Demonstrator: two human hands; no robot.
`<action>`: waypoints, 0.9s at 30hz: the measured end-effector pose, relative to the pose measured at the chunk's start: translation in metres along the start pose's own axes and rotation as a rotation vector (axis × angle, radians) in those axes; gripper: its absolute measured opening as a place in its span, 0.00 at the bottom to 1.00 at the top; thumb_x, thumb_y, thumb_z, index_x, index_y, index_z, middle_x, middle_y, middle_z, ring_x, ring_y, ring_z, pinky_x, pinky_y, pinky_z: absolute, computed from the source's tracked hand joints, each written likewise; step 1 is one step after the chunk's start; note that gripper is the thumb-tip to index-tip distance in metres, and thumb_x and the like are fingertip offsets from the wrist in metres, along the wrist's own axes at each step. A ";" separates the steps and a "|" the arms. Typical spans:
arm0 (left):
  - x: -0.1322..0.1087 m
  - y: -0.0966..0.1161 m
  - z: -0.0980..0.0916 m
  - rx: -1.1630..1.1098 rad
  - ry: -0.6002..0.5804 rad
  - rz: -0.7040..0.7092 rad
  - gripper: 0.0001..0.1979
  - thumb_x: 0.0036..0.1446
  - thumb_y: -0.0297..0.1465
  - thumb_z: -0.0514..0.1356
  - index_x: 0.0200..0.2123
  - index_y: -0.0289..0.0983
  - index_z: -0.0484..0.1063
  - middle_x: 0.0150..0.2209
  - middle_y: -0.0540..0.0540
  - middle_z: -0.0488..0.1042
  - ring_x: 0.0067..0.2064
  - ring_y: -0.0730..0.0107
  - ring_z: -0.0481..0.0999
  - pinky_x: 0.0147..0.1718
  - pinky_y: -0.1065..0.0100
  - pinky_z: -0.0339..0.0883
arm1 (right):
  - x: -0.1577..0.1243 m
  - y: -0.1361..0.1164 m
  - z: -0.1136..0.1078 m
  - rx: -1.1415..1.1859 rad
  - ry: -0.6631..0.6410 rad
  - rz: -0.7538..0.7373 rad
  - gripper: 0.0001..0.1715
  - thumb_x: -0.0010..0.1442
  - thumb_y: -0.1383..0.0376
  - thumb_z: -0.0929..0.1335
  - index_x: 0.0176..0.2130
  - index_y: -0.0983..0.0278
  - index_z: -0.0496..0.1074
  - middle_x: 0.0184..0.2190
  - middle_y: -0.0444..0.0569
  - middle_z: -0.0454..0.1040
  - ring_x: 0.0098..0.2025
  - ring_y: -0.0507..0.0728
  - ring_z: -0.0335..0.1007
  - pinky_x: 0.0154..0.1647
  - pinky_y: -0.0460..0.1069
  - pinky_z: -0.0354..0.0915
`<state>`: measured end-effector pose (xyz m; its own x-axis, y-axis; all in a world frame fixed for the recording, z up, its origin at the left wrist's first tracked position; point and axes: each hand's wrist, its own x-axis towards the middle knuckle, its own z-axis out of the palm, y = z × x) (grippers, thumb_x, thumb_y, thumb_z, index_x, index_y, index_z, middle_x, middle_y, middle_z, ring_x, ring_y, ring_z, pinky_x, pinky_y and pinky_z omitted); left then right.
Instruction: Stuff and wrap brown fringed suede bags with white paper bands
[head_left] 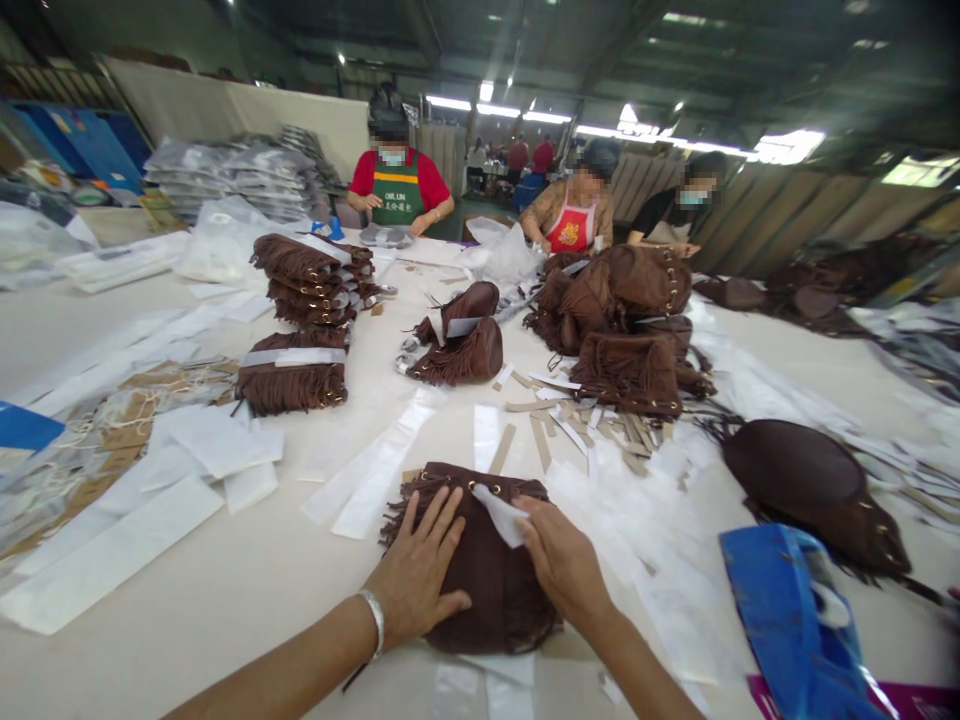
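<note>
A dark brown fringed bag (pixel 495 590) lies flat on the table in front of me, with brass eyelets along its far edge. My left hand (pixel 420 570) rests on the bag's left side, fingers spread. At the upper right of the bag, my right hand (pixel 559 550) pinches a piece of thin white tissue paper (pixel 501 515), whose far tip reaches an eyelet. White paper strips (pixel 510 690) stick out from under the bag's near edge.
Stacked brown bags stand at the left (pixel 292 370) and right (pixel 630 370). Paper scraps (pixel 547 430) litter the middle. White sheets (pixel 135 530) lie left. A blue bag-like object (pixel 795 610) and another brown bag (pixel 802 480) lie right. Co-workers (pixel 401 195) work across the table.
</note>
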<state>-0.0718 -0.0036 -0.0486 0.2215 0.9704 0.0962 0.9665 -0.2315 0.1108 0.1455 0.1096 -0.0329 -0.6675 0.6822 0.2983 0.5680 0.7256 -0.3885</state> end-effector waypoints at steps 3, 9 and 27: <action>0.001 0.000 0.000 0.007 0.003 0.020 0.41 0.56 0.55 0.54 0.64 0.35 0.57 0.71 0.37 0.36 0.70 0.45 0.33 0.65 0.40 0.26 | 0.009 0.026 -0.004 0.050 0.084 0.113 0.17 0.69 0.60 0.57 0.46 0.62 0.71 0.42 0.51 0.76 0.47 0.57 0.72 0.50 0.52 0.67; 0.001 -0.002 0.002 -0.003 0.001 0.052 0.40 0.57 0.53 0.55 0.65 0.35 0.55 0.71 0.38 0.37 0.70 0.46 0.35 0.65 0.41 0.28 | 0.044 0.051 -0.005 0.210 0.030 0.226 0.23 0.70 0.56 0.55 0.47 0.59 0.73 0.44 0.47 0.77 0.48 0.56 0.72 0.49 0.51 0.68; 0.008 -0.006 0.005 -0.041 -0.089 0.142 0.34 0.58 0.47 0.58 0.63 0.38 0.60 0.70 0.41 0.42 0.70 0.46 0.35 0.65 0.39 0.30 | 0.050 0.070 -0.011 0.005 -0.304 0.061 0.03 0.62 0.68 0.66 0.37 0.60 0.70 0.35 0.44 0.72 0.40 0.55 0.67 0.40 0.48 0.61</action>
<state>-0.0755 0.0064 -0.0538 0.3680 0.9295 0.0259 0.9189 -0.3678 0.1428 0.1570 0.1955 -0.0350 -0.7463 0.6656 0.0005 0.6092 0.6834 -0.4023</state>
